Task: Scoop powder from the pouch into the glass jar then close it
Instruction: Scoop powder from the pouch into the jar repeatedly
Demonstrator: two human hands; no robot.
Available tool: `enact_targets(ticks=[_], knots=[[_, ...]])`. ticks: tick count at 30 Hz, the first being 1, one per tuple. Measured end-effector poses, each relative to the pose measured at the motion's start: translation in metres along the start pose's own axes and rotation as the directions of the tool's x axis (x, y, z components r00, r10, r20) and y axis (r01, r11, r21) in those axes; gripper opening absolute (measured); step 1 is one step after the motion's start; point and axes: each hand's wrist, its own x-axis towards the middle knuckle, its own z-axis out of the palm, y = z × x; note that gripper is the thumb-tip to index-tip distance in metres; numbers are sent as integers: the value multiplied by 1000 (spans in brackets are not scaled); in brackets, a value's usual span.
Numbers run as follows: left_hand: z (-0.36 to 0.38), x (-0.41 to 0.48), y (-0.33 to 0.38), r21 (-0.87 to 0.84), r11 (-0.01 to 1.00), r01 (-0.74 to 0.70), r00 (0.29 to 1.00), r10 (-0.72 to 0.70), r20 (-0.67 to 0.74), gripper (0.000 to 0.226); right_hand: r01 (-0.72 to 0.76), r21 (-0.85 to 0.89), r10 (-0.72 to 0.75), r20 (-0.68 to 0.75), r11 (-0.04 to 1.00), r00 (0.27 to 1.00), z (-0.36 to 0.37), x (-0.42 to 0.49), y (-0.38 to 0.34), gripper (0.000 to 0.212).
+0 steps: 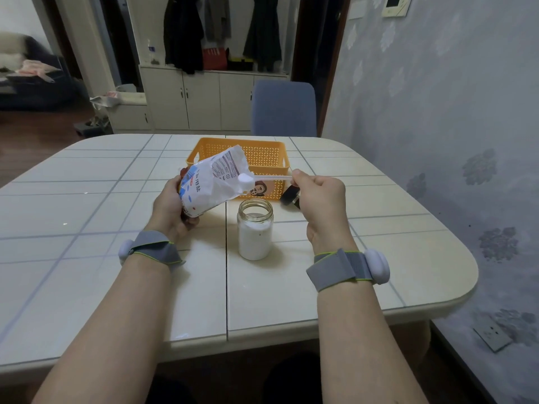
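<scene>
Head view: left hand (172, 208), fingers curled round the tilted pouch (213, 185), sits at ten o'clock from the open glass jar (255, 233) mid-desk (87, 258). Right hand (320, 202) fingers pinch a spoon (274, 178) heaped with powder (243, 178), at the jar's twelve o'clock.

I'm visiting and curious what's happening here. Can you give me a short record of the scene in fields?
left hand: holds the tilted pouch
right hand: pinches a white spoon heaped with powder, at the pouch mouth
glass jar: open, upright on table, partly filled with powder
black lid: on table, right of glass jar
orange basket: behind the glass jar
</scene>
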Motion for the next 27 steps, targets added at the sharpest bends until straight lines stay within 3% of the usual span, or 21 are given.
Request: enact_targets(ticks=[2,10,18,27], knots=[[-1,1,0,-13,1000,-6,1000,6,-19,28,-3,-6,3,-9,1000,1000,-6,-2,-2,31],[-4,1,2,-56,998,-19,999,17,-43,32,1,21,-1,13,1000,1000,-21,-5,4,38],[0,-4,2,-31,999,-21,999,20,-28,33,124,-2,-124,39,992,992,-28,-8,25,22],[0,-6,2,-27,1000,-2,1000,3,10,33,144,211,-168,101,967,981,-30,-13,33,17]])
